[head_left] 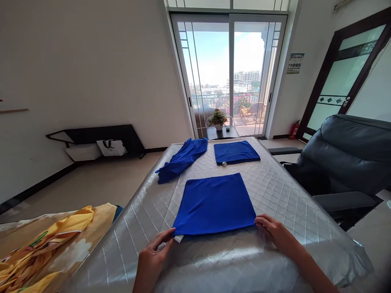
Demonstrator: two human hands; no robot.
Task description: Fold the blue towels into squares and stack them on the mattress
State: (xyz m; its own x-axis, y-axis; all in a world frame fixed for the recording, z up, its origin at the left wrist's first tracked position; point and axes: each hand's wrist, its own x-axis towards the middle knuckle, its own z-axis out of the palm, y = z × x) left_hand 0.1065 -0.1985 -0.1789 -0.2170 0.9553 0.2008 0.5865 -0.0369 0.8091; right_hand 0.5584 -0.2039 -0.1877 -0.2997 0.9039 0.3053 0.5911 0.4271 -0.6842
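A blue cloth (pixel 215 205) lies spread as a rough rectangle on the silver quilted table cover (pixel 271 195). My left hand (pixel 155 252) pinches its near left corner, where a small white tag shows. Its near right corner is between the fingertips of my right hand (pixel 271 230). Farther back on the right sits a folded blue cloth (pixel 236 151) with a white tag at its near edge. A crumpled blue cloth (pixel 183 158) lies at the back left of the cover.
Yellow patterned fabric (pixel 61 236) lies at lower left. A dark armchair (pixel 348 154) stands along the right side. Beyond the far edge is a small table with a potted plant (pixel 218 118). White bags (pixel 111 147) rest by the left wall.
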